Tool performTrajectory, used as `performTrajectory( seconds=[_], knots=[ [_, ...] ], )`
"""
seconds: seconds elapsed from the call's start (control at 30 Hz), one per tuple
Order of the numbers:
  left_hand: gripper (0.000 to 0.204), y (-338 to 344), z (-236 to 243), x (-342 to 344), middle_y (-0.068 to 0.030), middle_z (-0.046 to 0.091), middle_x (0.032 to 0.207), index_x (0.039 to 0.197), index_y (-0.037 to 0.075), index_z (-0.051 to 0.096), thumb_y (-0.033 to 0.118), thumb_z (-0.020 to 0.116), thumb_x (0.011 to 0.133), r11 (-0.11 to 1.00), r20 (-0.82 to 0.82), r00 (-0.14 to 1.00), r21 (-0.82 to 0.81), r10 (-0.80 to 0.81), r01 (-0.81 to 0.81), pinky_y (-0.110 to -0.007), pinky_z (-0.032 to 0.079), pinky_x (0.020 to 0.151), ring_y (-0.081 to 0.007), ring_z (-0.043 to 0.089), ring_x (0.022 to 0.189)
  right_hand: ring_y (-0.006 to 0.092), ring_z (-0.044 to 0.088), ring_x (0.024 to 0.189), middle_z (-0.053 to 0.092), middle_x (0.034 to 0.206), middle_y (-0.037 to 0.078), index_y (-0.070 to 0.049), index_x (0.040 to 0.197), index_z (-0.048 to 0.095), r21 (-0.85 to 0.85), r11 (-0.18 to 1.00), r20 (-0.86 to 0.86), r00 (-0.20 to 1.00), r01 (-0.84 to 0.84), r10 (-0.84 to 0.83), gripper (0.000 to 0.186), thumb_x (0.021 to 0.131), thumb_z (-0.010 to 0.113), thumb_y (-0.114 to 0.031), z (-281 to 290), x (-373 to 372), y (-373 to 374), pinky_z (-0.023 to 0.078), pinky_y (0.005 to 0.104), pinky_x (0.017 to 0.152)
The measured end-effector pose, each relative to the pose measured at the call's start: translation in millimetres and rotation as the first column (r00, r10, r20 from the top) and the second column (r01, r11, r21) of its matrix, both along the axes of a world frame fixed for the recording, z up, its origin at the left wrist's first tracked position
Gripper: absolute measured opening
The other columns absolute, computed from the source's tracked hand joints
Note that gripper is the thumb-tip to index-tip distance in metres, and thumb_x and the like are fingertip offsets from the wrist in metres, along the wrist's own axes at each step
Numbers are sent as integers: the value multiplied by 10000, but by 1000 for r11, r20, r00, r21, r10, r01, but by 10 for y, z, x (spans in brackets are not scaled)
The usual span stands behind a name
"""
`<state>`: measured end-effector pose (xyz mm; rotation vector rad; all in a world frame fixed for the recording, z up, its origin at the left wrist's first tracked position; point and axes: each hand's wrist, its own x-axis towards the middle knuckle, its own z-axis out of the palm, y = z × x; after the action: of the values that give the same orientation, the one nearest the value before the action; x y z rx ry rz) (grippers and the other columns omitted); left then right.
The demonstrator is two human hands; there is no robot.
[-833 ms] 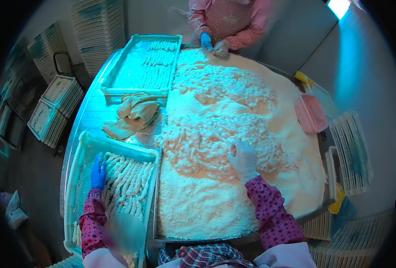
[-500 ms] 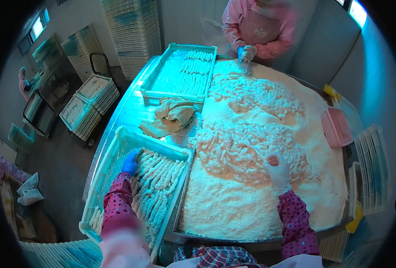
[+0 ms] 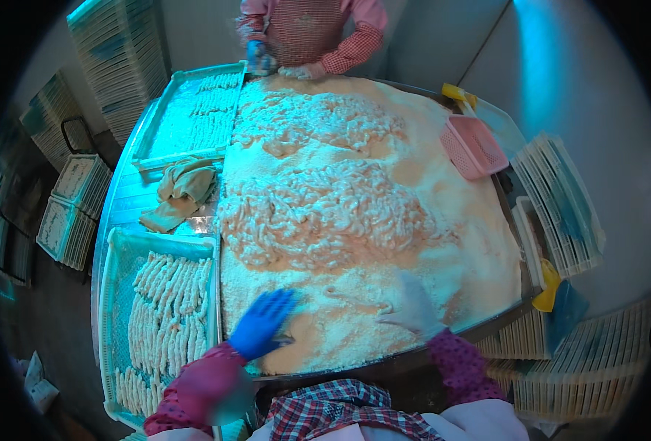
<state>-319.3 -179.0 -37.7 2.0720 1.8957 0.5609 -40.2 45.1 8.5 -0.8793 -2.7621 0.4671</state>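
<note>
My left hand, in a blue glove, is over the near left part of the crumbs, fingers stretched out and holding nothing. To its right, my white-gloved right hand is smeared by motion, low over the crumbs with thumb and fingers apart. Between the hands a few pale strips lie loose, partly covered in crumbs. Beyond them spreads a large tangled heap of pale, crumb-coated strips; their exact kind I cannot tell. Left of my left hand, a mesh tray holds rows of coated strips.
Across the table a person in a checked apron works with gloved hands beside a second strip-filled tray. A crumpled cloth lies between the trays. At the right edge sits a pink basket, near stacked trays and a yellow scoop.
My left hand has left the near tray and moved right onto the crumbs. My right hand has come back from the heap toward the near edge. The whole view has shifted.
</note>
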Motion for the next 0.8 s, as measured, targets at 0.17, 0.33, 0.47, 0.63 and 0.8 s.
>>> performTrajectory(
  seconds=[0.17,0.33,0.47,0.63,0.8],
  knots=[
    [793,1101,-276,521,-122,456,1320,1387,117,358,324,720,712,989,-42,990,53,-135,137,-439,335,1023,-319,420,1221,348,506,1073,532,1178,201,-28,1233,482,96,995,74,997,-26,19,660,700,701,-351,-424,-233,-329,385,453,929],
    [586,890,-20,332,-106,530,1202,1306,120,470,334,646,789,978,-33,999,-202,40,-46,-419,417,915,-311,496,1093,313,499,1091,548,1193,133,-82,1217,519,-37,992,149,982,121,-114,560,717,675,-282,-323,454,164,376,480,934],
    [536,1140,-269,728,-111,519,1223,1279,114,481,333,625,811,984,-27,999,178,-18,23,-420,423,913,-312,493,1114,277,510,1059,566,1144,92,-89,1202,525,229,973,-137,988,-40,72,590,698,702,-339,-332,-30,-93,389,447,898],
    [415,1033,-224,533,-78,602,968,1172,110,558,300,624,810,994,-117,989,-54,91,-98,-424,452,781,-292,564,884,276,525,1027,577,1093,85,-98,1123,575,177,984,-40,999,2,5,436,739,664,-282,-530,91,201,392,428,890],
    [493,1184,-311,915,-92,550,1134,1203,111,525,257,675,757,985,-59,989,117,135,-127,-399,447,804,-294,529,989,294,510,1070,562,1149,116,-106,1087,614,133,979,-186,974,156,-130,333,790,636,-256,-603,10,78,364,438,942]
  ],
)
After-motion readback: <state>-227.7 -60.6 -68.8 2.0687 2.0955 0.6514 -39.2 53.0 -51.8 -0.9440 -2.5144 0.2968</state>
